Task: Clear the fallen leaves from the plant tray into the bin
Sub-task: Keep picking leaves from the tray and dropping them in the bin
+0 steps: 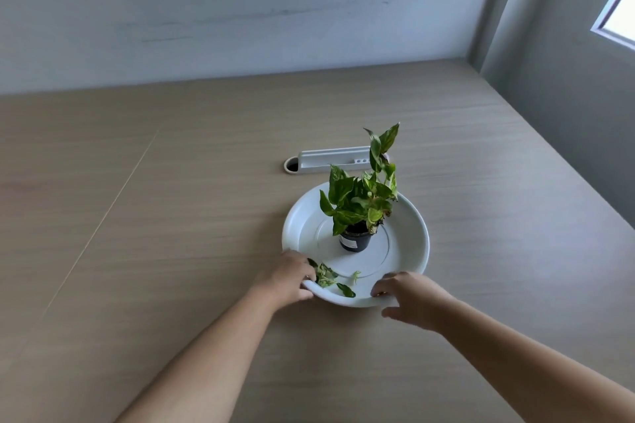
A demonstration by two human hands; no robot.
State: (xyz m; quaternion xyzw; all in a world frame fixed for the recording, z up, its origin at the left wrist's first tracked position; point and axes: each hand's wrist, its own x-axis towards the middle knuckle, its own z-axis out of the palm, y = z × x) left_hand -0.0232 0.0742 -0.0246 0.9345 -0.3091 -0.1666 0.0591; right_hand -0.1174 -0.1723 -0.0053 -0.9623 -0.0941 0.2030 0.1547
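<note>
A round white plant tray (410, 227) lies on the wooden table. In its middle stands a small dark pot (354, 240) with a green leafy plant (364, 197). Several fallen leaves (330, 280) lie on the tray's near-left part. My left hand (292, 276) grips the tray's near-left rim, its fingers touching the leaves. My right hand (410, 299) rests on the near-right rim, thumb under the edge and fingers curled over it. No bin is in view.
Behind the tray a white power strip box (335, 157) lies next to a cable hole (292, 165) in the table (171, 216). Walls close the table at the back and right; a window (618, 10) is at the upper right.
</note>
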